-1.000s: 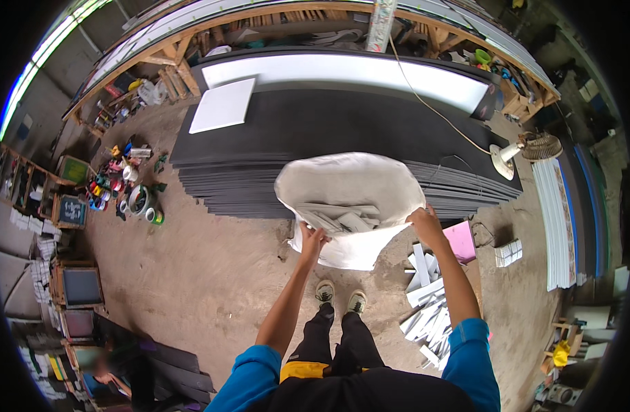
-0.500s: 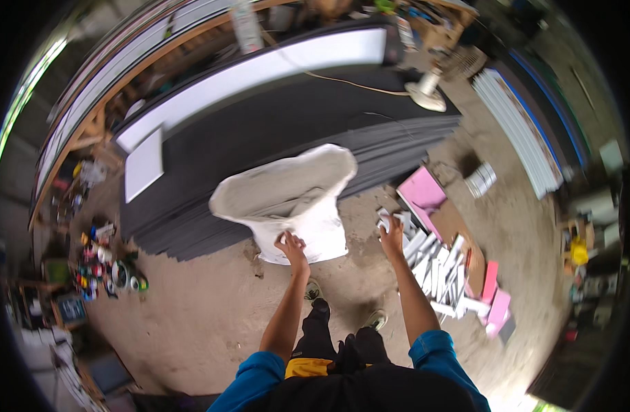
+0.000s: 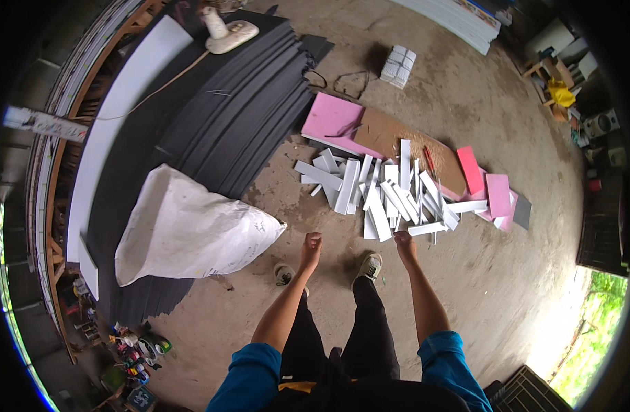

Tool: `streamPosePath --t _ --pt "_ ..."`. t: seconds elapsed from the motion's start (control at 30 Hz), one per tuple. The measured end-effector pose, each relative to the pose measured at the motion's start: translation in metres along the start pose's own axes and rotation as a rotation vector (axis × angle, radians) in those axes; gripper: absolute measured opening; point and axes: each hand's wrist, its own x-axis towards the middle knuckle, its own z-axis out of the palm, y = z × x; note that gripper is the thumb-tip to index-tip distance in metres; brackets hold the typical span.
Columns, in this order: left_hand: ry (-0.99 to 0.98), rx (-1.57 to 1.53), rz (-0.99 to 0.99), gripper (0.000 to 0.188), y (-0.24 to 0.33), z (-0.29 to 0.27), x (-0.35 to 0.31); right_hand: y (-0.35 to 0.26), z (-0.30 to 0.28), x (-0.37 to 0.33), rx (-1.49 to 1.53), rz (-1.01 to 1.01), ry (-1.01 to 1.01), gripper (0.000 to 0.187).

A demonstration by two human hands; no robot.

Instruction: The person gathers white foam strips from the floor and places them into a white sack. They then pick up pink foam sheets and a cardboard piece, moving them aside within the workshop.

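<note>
My left hand (image 3: 311, 252), its fingers curled in with nothing visible in them, hangs over the bare floor just right of the white sack. That large white woven sack (image 3: 198, 230) leans on the stack of dark sheets, its wide mouth turned to the left. My right hand (image 3: 406, 248) is also closed and empty-looking, at the near edge of a loose pile of white strips (image 3: 390, 199); whether it touches a strip I cannot tell. The strips lie criss-cross on the floor, in front of a pink panel (image 3: 332, 120) and a brown board (image 3: 394, 137).
The stack of dark sheets (image 3: 212, 137) fills the left, with a white fan base (image 3: 231, 36) and cord on it. Pink and red offcuts (image 3: 498, 196) lie right of the strips. A tied white bundle (image 3: 398, 66) sits farther back. Bottles and cans (image 3: 140, 350) crowd the lower left.
My view has turned right, so the sack now appears farther left and the strips sit before me. My left hand has come away from the sack. Both hands' fingers have curled closed.
</note>
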Motion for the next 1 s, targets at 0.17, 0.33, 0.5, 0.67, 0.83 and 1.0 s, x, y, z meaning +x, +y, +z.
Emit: streamPosePath --t 0.17,0.33,0.5,0.67,0.83,1.0 --pt "-0.068 0.253 0.102 0.028 -0.105 0.074 0.074 0.092 0.049 0.069 -0.125 0.061 -0.108 0.037" --pt "-0.006 0.46 0.005 0.054 -0.216 0.121 0.18 0.187 0.149 0.155 -0.259 -0.077 -0.1 0.065" --pt "0.221 0.258 -0.19 0.084 -0.283 0.15 0.286 0.217 0.22 0.226 -0.218 0.074 -0.136 0.09" --pt "0.47 0.195 -0.158 0.101 -0.302 0.173 0.363 0.222 0.251 0.242 -0.266 0.167 -0.058 0.107" --pt "0.404 0.154 -0.13 0.108 -0.318 0.186 0.39 0.219 0.265 0.267 -0.231 0.243 -0.074 0.116" --pt "0.308 0.108 -0.085 0.107 -0.303 0.188 0.389 0.216 0.264 0.282 0.002 0.262 -0.096 0.104"
